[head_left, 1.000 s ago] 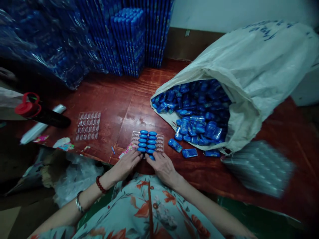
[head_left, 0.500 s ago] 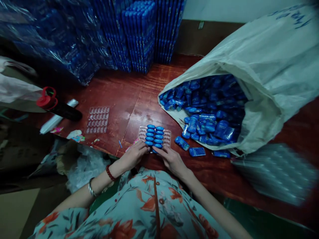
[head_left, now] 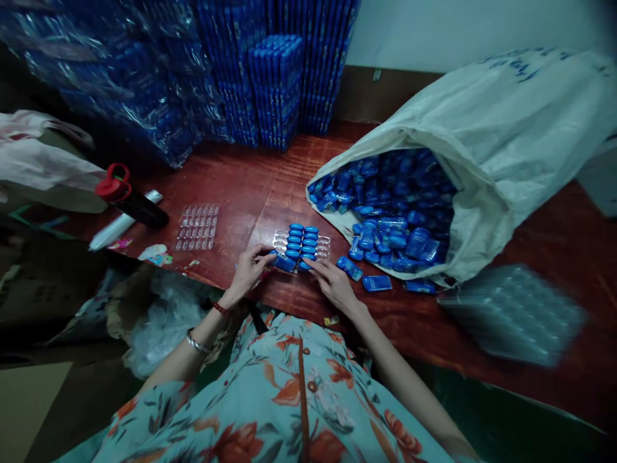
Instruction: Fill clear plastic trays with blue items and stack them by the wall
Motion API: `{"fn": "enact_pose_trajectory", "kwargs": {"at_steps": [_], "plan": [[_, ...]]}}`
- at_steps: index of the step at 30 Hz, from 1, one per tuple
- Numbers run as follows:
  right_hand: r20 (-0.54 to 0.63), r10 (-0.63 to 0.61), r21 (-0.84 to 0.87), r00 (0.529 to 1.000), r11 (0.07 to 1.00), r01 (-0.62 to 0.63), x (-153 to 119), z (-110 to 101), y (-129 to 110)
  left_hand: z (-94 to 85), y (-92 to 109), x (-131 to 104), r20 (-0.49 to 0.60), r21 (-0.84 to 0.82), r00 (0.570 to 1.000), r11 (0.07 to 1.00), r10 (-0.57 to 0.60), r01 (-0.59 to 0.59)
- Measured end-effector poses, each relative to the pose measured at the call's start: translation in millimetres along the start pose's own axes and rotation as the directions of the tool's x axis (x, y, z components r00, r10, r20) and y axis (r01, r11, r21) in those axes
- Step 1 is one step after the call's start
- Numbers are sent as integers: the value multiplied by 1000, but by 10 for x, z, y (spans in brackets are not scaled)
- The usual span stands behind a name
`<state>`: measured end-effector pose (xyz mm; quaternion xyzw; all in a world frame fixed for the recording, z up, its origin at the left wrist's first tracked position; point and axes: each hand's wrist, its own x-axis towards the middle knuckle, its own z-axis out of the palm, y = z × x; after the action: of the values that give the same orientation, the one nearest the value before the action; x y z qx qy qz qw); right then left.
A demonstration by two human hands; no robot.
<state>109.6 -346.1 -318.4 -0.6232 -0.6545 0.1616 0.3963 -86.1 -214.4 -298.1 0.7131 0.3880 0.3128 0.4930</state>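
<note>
A clear plastic blister tray lies at the table's front edge, with two columns of small blue wrapped packets standing in its middle cavities. My left hand is closed, pinching one blue packet by its left end, at the near end of the left column; this packet shows its broad face. Stretched forward, the fingers of my right hand touch the nearest packet of the right column with the index fingertip. Its thumb is mostly hidden.
An open white sack spills blue packets to the right, several lying loose in front. Stacked clear trays stand at the right. On the left are another clear tray and a black bottle with a red lid. Blue packed stacks rise behind.
My left hand has drawn back left and now holds a tilted blue packet at the left column's near end. My right hand stays by the right column. The view has shifted slightly.
</note>
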Motion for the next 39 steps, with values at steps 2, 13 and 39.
{"fn": "enact_pose_trajectory", "kwargs": {"at_steps": [2,13,39], "plan": [[-20,16,6,1000,1000,-16,1,6,-25,2,-22,-15,2,-4,1000,1000,-3,3],[-130,165,95,978,984,-153,-31,3,51,125,-28,-69,58,268,960,922,274,-279],[-333,271,23,903,960,-280,-208,-134,-82,78,-110,-97,164,204,986,976,39,-72]]}}
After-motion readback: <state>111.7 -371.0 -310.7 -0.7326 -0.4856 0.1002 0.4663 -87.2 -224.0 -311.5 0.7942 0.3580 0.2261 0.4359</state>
